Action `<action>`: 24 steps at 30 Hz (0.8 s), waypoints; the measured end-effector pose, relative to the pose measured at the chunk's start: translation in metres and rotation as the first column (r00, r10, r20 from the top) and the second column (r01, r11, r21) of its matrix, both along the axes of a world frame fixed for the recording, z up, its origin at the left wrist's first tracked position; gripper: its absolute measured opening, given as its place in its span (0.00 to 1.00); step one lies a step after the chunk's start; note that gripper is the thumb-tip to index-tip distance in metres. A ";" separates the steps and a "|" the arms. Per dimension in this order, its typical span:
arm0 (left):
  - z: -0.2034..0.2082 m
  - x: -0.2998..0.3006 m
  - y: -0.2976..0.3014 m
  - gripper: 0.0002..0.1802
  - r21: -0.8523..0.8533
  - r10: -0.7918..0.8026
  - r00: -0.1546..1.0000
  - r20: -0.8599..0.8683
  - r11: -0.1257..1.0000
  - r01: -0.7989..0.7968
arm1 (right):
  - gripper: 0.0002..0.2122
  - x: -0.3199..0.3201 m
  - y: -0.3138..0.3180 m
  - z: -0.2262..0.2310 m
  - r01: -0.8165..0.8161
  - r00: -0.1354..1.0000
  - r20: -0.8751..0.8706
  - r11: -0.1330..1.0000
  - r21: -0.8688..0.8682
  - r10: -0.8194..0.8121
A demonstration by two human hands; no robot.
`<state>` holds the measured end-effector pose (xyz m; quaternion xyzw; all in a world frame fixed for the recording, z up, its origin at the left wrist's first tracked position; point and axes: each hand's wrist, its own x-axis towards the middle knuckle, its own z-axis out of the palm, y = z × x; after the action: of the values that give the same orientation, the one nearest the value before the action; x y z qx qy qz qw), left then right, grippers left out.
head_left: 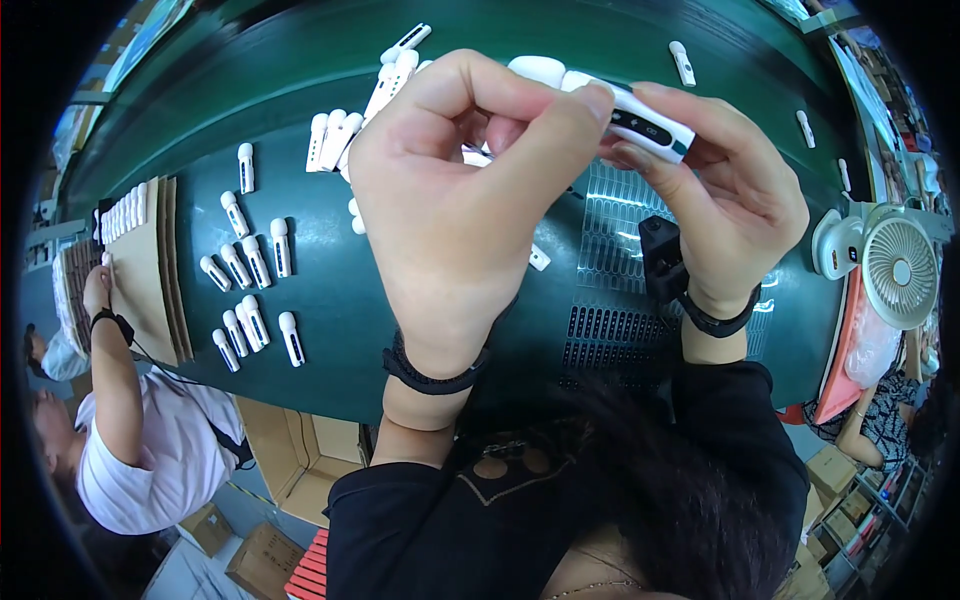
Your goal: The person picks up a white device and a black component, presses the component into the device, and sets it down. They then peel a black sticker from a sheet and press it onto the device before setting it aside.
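Note:
Both hands hold a small white wand-shaped device [668, 150] with a rounded head, high above the green table. My left hand [440, 190] is closed, its thumb pressed on the black button panel [640, 127] on the device. The left index finger curls behind. My right hand [745, 165] grips the lower end between thumb and fingers. Behind and beside my left hand lie more such white devices [335, 138] in a heap, partly hidden by it. Below the hands are a clear sheet with oval outlines [625, 215] and a sheet of black strips [610, 335].
Several more wands [255, 262] lie spread out on the left of the green table [340, 370]. Stacked cardboard sheets [150, 260] stand at the left edge beside a co-worker in a white shirt [165, 450]. A white fan [898, 262] stands at the right edge.

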<state>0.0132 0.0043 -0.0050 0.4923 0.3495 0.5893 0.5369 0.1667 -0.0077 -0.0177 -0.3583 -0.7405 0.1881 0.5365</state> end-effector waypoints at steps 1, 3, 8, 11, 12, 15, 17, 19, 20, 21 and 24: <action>0.000 0.000 0.000 0.05 0.016 0.008 1.000 -0.010 1.000 -0.008 | 0.13 0.001 0.000 0.000 0.001 1.000 0.001 1.000 0.002 -0.001; -0.001 0.001 0.000 0.05 0.034 0.016 1.000 -0.020 0.999 -0.015 | 0.13 0.001 0.000 0.000 0.002 1.000 0.001 1.000 0.005 -0.002; -0.007 0.001 0.003 0.05 0.104 0.047 0.997 -0.060 0.994 -0.040 | 0.12 0.001 -0.001 0.000 -0.007 1.000 -0.002 1.000 0.018 0.007; -0.006 0.001 0.003 0.03 0.139 0.083 0.985 -0.151 0.988 -0.062 | 0.12 0.002 -0.002 0.002 -0.019 1.000 0.000 1.000 0.021 0.019; -0.005 0.001 0.002 0.02 0.159 0.112 0.967 -0.227 0.984 -0.076 | 0.12 0.002 -0.001 0.003 -0.014 1.000 0.003 1.000 0.010 0.014; -0.008 0.003 0.010 0.01 0.142 0.135 0.944 -0.300 0.985 -0.095 | 0.12 0.003 0.002 0.002 -0.008 1.000 0.012 1.000 -0.008 0.008; -0.013 0.005 0.017 0.03 0.063 0.118 0.948 -0.296 0.993 -0.105 | 0.12 0.004 0.004 -0.001 -0.031 0.995 -0.093 0.996 -0.087 0.023; -0.015 0.001 0.019 0.04 0.034 0.018 0.968 -0.250 0.999 -0.009 | 0.12 0.002 0.006 -0.004 -0.046 0.989 -0.145 0.992 -0.121 0.028; -0.015 -0.001 0.019 0.04 0.008 -0.086 0.976 -0.201 0.996 0.089 | 0.11 -0.001 0.008 -0.005 -0.054 0.977 -0.213 0.988 -0.147 0.021; -0.016 -0.002 0.020 0.05 -0.013 -0.188 0.971 -0.149 0.982 0.189 | 0.10 -0.003 0.010 -0.006 -0.063 0.960 -0.279 0.983 -0.172 0.013; -0.020 0.006 0.018 0.06 0.105 0.000 0.924 -0.383 0.994 0.043 | 0.09 -0.005 0.013 -0.009 -0.049 0.953 -0.301 0.970 -0.237 -0.026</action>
<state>0.0189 0.0218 -0.0254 0.6307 0.4084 0.4947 0.4366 0.1617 0.0051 -0.0270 -0.3836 -0.6235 0.3324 0.5947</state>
